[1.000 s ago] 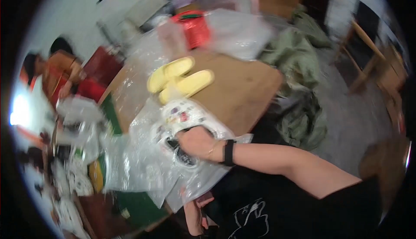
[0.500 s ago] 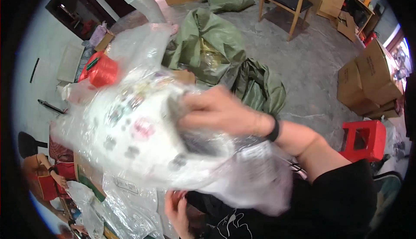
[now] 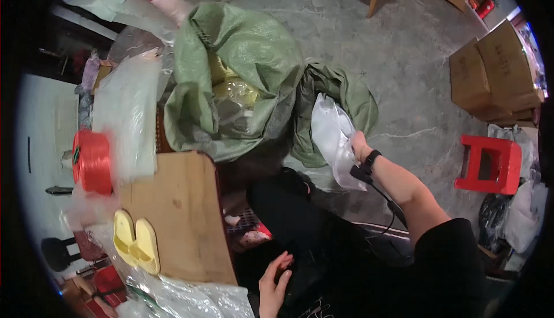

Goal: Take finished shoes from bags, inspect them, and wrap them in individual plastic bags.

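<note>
My right hand [image 3: 362,148] reaches out over the floor, closed on the edge of a white plastic bag [image 3: 334,128]. The bag's upper part lies in the mouth of a small dark-green woven sack [image 3: 365,102], and its lower end hangs outside. Close to my lap, my left hand [image 3: 273,286] is empty, thumb and fingers apart and slightly bent. A pair of yellow slippers [image 3: 147,246] lies on the brown wooden tabletop [image 3: 187,214] left of that hand. Beyond the table stands a larger green woven sack [image 3: 271,47], gaping, with clear and yellowish plastic inside.
A red roll of plastic string [image 3: 92,162] and clear plastic sheets [image 3: 130,110] sit at the table's far left. More clear plastic [image 3: 202,299] covers its near edge. To the right are a red stool [image 3: 490,165] and cardboard boxes [image 3: 490,76]. A person [image 3: 115,1] stands far left.
My right hand has carried the white bag from over the table to the small sack on the right. The slippers and tabletop now show. My left hand still holds nothing.
</note>
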Demonstrator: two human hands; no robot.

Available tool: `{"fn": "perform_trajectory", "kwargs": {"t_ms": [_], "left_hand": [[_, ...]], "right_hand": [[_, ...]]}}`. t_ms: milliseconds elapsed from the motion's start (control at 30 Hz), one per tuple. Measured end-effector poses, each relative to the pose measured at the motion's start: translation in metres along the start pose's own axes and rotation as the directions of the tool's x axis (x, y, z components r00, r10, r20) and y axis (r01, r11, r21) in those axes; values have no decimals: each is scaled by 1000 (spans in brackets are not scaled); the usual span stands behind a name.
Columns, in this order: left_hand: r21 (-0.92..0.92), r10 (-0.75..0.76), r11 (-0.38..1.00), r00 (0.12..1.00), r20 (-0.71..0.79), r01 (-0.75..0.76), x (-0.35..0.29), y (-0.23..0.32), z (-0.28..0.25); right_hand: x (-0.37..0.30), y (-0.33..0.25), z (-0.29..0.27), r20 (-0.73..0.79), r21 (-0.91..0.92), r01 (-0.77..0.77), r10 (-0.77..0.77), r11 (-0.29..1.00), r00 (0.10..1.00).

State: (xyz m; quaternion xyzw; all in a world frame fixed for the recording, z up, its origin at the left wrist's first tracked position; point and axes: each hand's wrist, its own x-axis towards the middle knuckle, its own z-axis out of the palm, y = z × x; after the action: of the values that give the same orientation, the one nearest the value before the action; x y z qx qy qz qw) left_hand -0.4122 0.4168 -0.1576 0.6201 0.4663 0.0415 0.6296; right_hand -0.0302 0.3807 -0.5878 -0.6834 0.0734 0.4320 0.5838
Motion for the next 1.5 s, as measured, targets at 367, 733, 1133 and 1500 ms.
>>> {"fn": "perform_trajectory", "kwargs": {"t_ms": [367, 733, 1133, 1500], "left_hand": [[-80, -315, 948, 945, -87, 308, 34, -4, -9], [-62, -211, 977, 969, -132, 204, 20, -20, -16], [213, 244, 960, 918, -312, -183, -103, -23, -49], [518, 368, 796, 430, -824, 313, -170, -190, -88]], "right_hand": [[94, -46, 63, -501, -566, -173, -170, 806, 848], [31, -9, 79, 48, -602, 311, -355, 735, 934], [-284, -196, 228, 681, 127, 670, -555, 732, 477], [-447, -192, 422, 936, 332, 939, -151, 90, -317]]}}
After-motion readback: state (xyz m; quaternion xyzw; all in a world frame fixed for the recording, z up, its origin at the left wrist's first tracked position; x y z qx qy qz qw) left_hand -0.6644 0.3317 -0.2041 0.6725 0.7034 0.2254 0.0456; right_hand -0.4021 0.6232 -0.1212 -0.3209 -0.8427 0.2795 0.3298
